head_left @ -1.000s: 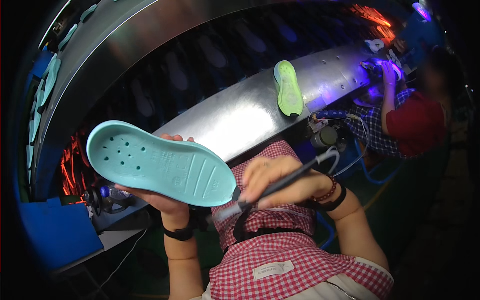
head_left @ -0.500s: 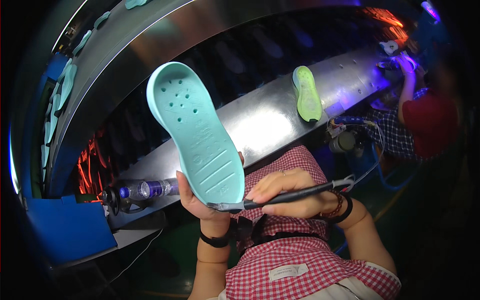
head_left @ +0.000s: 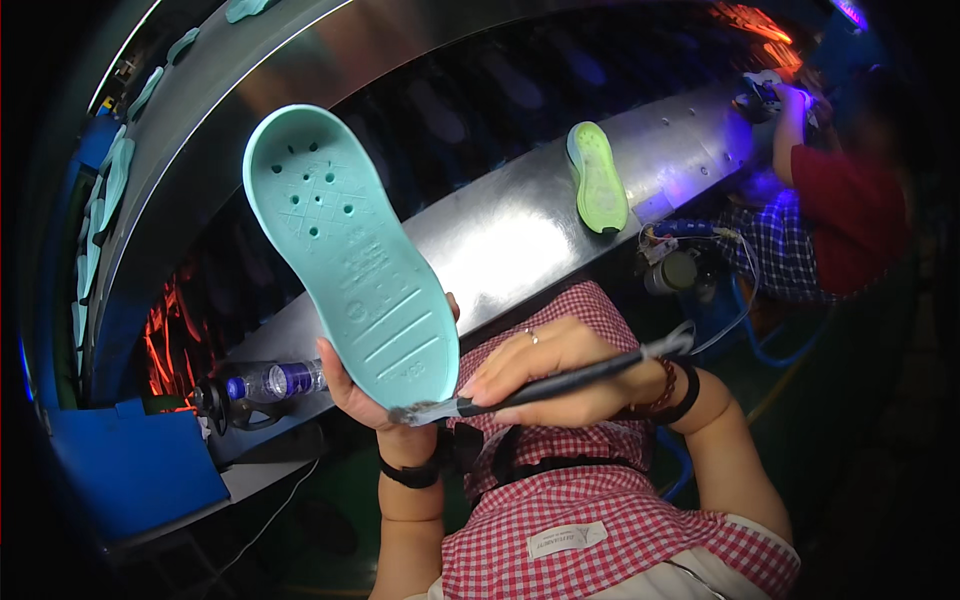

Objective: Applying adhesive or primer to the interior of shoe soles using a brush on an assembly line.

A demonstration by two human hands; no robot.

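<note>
A pale turquoise shoe sole [head_left: 365, 270] is held up in my left hand [head_left: 352, 395], which grips its lower end with the thumb along the near left edge and a fingertip showing at the right. Small holes dot the sole's upper part, and slanted grooves cross its lower part. My right hand [head_left: 560, 375] is closed around the dark handle of a brush [head_left: 540, 388], with a tube or cord at its rear end. The brush's bristles touch the sole's bottom edge, close to my left hand.
A yellow-green shoe sole [head_left: 600, 180] lies on the shiny metal ledge [head_left: 500, 230]. Plastic bottles [head_left: 280, 381] lie at the ledge's left end near an orange glow. Turquoise soles [head_left: 110, 185] line the far left. A co-worker in a red top [head_left: 850, 205] works at right, beside a round container [head_left: 672, 272].
The turquoise sole and both hands appear shifted left in the picture. The brush tip now shows more of its bristles at the sole's bottom edge.
</note>
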